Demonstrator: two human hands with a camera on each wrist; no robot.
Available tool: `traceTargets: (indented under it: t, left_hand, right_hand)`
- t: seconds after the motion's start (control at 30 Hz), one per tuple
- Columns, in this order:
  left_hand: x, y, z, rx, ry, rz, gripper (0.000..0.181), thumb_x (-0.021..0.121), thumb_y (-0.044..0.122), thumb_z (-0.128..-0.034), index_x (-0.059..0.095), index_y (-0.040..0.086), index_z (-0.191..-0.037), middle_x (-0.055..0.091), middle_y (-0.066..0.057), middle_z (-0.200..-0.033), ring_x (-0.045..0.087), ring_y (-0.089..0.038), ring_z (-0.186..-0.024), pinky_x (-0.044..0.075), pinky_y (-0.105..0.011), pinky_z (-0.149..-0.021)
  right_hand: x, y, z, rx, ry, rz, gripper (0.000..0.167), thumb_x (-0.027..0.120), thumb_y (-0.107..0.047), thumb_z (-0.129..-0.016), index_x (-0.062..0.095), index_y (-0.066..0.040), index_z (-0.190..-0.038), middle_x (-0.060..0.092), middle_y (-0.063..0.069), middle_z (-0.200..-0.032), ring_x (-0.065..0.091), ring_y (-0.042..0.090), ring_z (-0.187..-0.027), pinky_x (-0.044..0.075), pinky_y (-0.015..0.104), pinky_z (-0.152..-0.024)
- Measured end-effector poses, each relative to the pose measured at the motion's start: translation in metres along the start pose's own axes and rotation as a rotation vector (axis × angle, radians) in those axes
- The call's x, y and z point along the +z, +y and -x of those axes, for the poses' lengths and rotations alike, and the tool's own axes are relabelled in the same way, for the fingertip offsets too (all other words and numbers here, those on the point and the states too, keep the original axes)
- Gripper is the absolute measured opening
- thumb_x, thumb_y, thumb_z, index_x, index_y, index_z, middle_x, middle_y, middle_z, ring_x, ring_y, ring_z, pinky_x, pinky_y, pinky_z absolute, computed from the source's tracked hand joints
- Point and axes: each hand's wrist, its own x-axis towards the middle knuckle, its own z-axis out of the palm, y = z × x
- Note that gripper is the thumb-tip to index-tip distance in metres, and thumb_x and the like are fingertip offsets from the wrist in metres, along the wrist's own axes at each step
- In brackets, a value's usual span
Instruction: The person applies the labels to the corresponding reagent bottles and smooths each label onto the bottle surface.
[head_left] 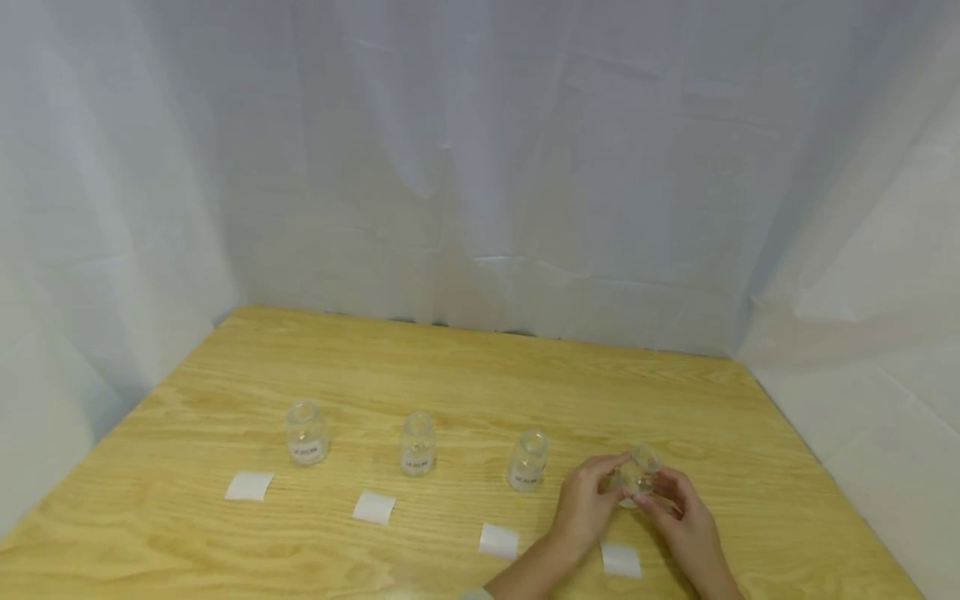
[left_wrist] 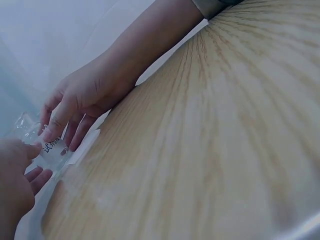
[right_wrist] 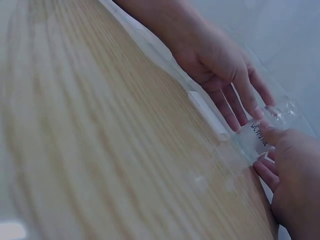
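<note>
My left hand (head_left: 583, 504) and right hand (head_left: 687, 518) hold a small clear glass bottle (head_left: 643, 463) between them, one on each side. Both thumbs lie on the white label (left_wrist: 51, 146), which bears dark printed characters, in the left wrist view. In the right wrist view the same bottle (right_wrist: 287, 114) appears tilted, with fingers curled behind it. Fingers hide part of its sides. Just below the hands, a white paper piece (head_left: 621, 560) lies on the wooden table (head_left: 420, 554).
Left of the hands, three labelled glass bottles stand in a row: a near one (head_left: 528, 460), a middle one (head_left: 417, 444) and a far-left one (head_left: 307, 433). In front of them lie white paper pieces (head_left: 498, 541). White sheeting (head_left: 480, 167) encloses the table's back and sides.
</note>
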Motion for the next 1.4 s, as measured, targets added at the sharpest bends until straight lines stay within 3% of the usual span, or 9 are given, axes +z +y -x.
traceTargets:
  t: [0.17,0.47,0.77,0.87,1.07,1.2,1.3,1.4]
  left_hand:
    - [-0.003,0.000,-0.001,-0.024,-0.041,0.056,0.040,0.069,0.001,-0.0763,0.063,0.010,-0.115,0.062,-0.001,-0.111,0.057,-0.011,-0.099,0.045,-0.019,-0.083]
    - [-0.008,0.000,-0.004,-0.061,-0.104,0.056,0.039,0.068,0.001,-0.0769,0.063,0.011,-0.115,0.061,-0.001,-0.113,0.056,-0.009,-0.100,0.042,-0.021,-0.089]
    - [-0.008,-0.001,-0.005,-0.070,-0.100,0.081,0.037,0.068,0.003,-0.0765,0.064,0.010,-0.113,0.062,-0.002,-0.113,0.058,-0.010,-0.097,0.044,-0.022,-0.087]
    - [-0.008,-0.002,-0.005,-0.076,-0.104,0.080,0.037,0.069,0.003,-0.0766,0.064,0.010,-0.113,0.062,-0.002,-0.113,0.058,-0.011,-0.096,0.045,-0.023,-0.087]
    - [-0.007,-0.001,-0.005,-0.148,-0.136,0.078,0.038,0.069,0.004,-0.0787,0.064,0.014,-0.115,0.060,0.000,-0.114,0.058,-0.011,-0.096,0.047,-0.022,-0.082]
    - [-0.006,0.000,-0.005,-0.148,-0.146,0.047,0.042,0.070,-0.001,-0.0776,0.063,0.015,-0.116,0.060,0.001,-0.111,0.058,-0.013,-0.096,0.048,-0.021,-0.078]
    - [-0.005,0.002,-0.003,-0.116,-0.151,0.002,0.048,0.072,-0.003,-0.0752,0.061,0.015,-0.118,0.058,0.001,-0.110,0.057,-0.013,-0.096,0.047,-0.019,-0.075]
    - [-0.003,0.001,-0.001,-0.077,-0.142,-0.040,0.053,0.073,-0.006,-0.0733,0.058,0.015,-0.120,0.057,0.001,-0.110,0.056,-0.012,-0.095,0.046,-0.014,-0.071]
  right_hand:
    - [-0.006,-0.001,-0.002,0.060,-0.028,-0.015,0.034,0.064,-0.010,-0.087,0.051,0.001,-0.116,0.058,0.018,-0.111,0.054,0.000,-0.093,0.046,0.015,-0.077]
    - [-0.012,-0.002,-0.006,0.193,-0.045,-0.045,0.036,0.064,-0.014,-0.087,0.052,0.002,-0.118,0.058,0.019,-0.113,0.055,0.002,-0.092,0.045,0.015,-0.078]
    - [-0.012,0.005,-0.007,0.147,-0.027,-0.107,0.030,0.061,0.000,-0.086,0.053,0.007,-0.114,0.059,0.022,-0.108,0.058,0.002,-0.087,0.048,0.018,-0.075]
    - [-0.013,0.007,-0.006,0.122,-0.033,-0.129,0.030,0.061,0.003,-0.086,0.052,0.009,-0.113,0.062,0.013,-0.104,0.058,0.002,-0.086,0.049,0.019,-0.074]
    - [-0.015,0.007,-0.005,-0.030,-0.075,-0.162,0.035,0.062,0.012,-0.080,0.048,0.012,-0.112,0.059,-0.010,-0.101,0.056,0.002,-0.090,0.049,0.017,-0.074]
    - [-0.013,0.007,-0.004,-0.069,-0.097,-0.180,0.045,0.064,0.016,-0.075,0.044,0.012,-0.116,0.056,0.003,-0.109,0.054,0.002,-0.095,0.049,0.019,-0.075]
    - [-0.011,0.007,-0.002,-0.055,-0.108,-0.162,0.053,0.068,0.012,-0.075,0.041,0.009,-0.121,0.052,0.019,-0.112,0.054,0.003,-0.095,0.050,0.022,-0.075]
    - [-0.009,0.008,-0.001,-0.033,-0.112,-0.120,0.058,0.071,0.005,-0.076,0.038,0.005,-0.124,0.050,0.024,-0.112,0.055,0.005,-0.092,0.051,0.024,-0.073]
